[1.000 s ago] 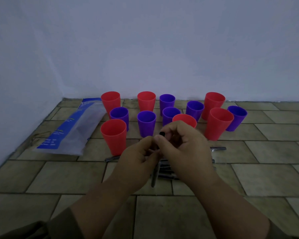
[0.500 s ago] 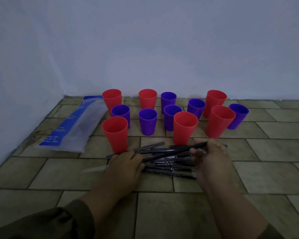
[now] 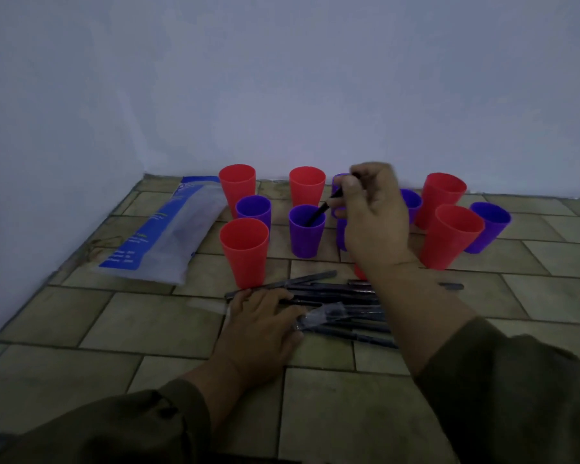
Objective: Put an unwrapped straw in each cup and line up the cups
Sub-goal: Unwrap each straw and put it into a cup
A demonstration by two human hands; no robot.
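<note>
Several red and purple cups stand in a loose cluster on the tiled floor near the wall. My right hand (image 3: 372, 212) is raised over them and pinches a black straw (image 3: 322, 209) whose lower end dips into a purple cup (image 3: 306, 236) in the middle. My left hand (image 3: 265, 319) rests flat on the near end of a pile of wrapped dark straws (image 3: 342, 296) lying in front of the cups, with a clear wrapper (image 3: 322, 314) at its fingertips. A red cup (image 3: 245, 251) stands at the front left. My right hand hides some middle cups.
A blue and clear plastic bag (image 3: 168, 236) lies on the floor left of the cups, near the left wall. The back wall runs close behind the cups. Bare tiles stretch to the right and in the foreground.
My right hand rose from the straw pile and carried a black straw up into the purple cup. My left hand stayed on the pile's left end.
</note>
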